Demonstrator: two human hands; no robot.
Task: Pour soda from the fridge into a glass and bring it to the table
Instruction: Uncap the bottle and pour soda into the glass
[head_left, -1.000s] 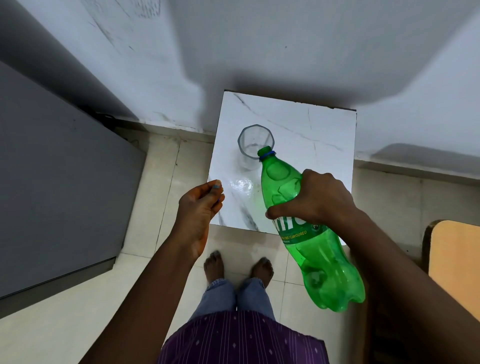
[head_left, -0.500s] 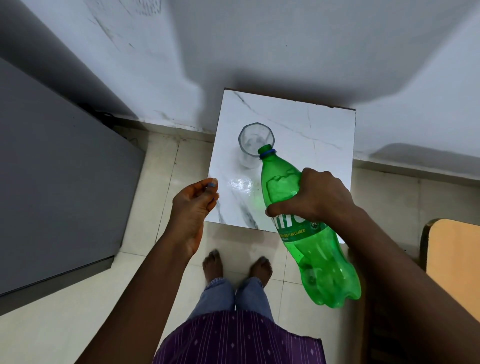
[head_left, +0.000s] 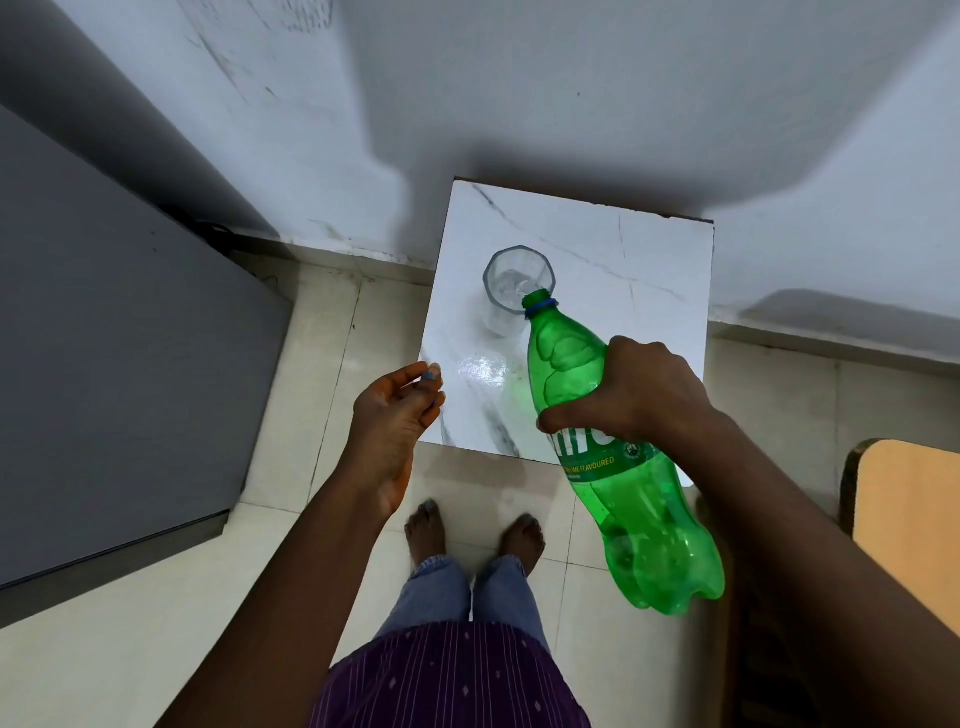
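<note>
The white marble-patterned square table (head_left: 639, 270) stands beyond both hands. The right hand (head_left: 639, 395) grips the tilted green plastic soda bottle (head_left: 613, 457), its neck now lower, mouth at the rim of the clear faceted glass (head_left: 506, 291) just past the fingers. The left hand (head_left: 395, 415) stays loosely curled around a small blue cap (head_left: 430, 375).

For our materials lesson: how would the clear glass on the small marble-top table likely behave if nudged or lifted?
The glass looks rigid and probably breakable. It stands tall and narrow, nearly empty, so a sideways knock from the green soda bottle might tip it. The glossy marble-top table could let it slide.
</note>
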